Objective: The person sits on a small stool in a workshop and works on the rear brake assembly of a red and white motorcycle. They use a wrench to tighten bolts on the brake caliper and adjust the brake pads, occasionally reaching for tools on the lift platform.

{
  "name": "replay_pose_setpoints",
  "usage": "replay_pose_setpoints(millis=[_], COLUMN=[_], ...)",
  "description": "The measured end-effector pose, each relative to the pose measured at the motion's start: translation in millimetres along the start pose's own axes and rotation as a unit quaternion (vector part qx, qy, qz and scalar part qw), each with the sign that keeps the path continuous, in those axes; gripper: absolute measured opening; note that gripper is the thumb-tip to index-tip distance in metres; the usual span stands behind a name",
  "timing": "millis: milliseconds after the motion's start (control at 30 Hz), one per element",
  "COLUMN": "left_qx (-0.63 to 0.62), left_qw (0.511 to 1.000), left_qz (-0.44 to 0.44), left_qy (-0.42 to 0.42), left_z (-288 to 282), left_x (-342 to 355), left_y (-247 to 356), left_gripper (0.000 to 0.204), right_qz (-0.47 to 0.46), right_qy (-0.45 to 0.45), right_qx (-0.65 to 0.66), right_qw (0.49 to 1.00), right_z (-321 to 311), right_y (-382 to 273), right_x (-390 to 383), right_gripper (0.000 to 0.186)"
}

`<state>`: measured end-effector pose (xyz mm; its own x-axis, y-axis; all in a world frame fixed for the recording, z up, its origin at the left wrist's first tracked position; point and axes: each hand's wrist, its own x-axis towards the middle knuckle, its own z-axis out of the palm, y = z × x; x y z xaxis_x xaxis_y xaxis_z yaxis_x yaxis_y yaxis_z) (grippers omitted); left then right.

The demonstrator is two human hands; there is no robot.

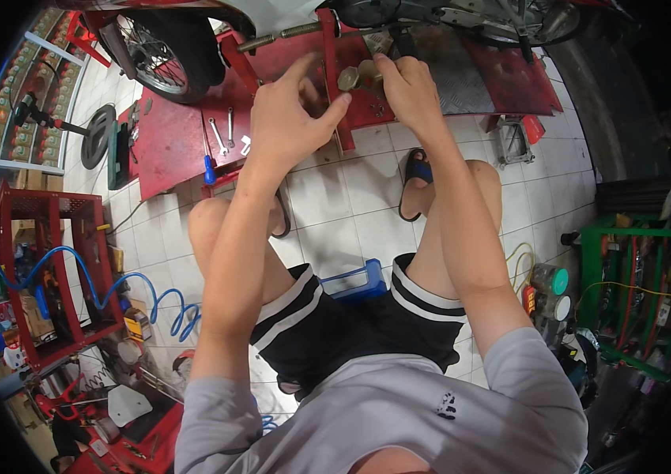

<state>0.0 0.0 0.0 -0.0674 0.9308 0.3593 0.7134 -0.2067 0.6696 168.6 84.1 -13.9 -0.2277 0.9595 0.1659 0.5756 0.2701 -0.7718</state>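
Note:
My right hand [412, 88] grips a small dull-metal part [365, 74] with a rounded end, above the red lift platform [158, 146]. My left hand [296, 110] is just left of that part, thumb and fingers apart, with nothing visible in it; whether its thumb touches the part I cannot tell. Behind both hands stands a red upright bracket [329, 47] with a horizontal threaded rod [286, 33]. On the platform at the left lie a blue-handled screwdriver [210, 166], two wrenches [218, 136] and a small white piece [246, 145].
A motorcycle wheel [154, 51] sits at upper left. A red tool cart [52, 201], coiled blue hose [146, 282] and red tray of tools [146, 423] are at left. A blue stool [375, 275] is beneath me; jars [549, 283] and a green rack [632, 233] stand at right.

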Motion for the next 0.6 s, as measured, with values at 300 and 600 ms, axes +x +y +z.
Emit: replay_pose_setpoints(millis=[300, 600], left_qx=[-0.075, -0.444], left_qw=[0.997, 0.877], left_qz=[-0.019, -0.168], left_qy=[-0.019, -0.073], left_z=[0, 12], left_x=[0, -2], left_y=[2, -6], left_gripper=[0.065, 0.035], right_qz=[-0.001, 0.16], right_qy=[-0.001, -0.074], right_qx=[0.027, 0.402], right_qw=[1.0, 0.898], right_z=[-2, 2], right_y=[-6, -20], right_x=[0, -11], right_gripper=[0.052, 0.044])
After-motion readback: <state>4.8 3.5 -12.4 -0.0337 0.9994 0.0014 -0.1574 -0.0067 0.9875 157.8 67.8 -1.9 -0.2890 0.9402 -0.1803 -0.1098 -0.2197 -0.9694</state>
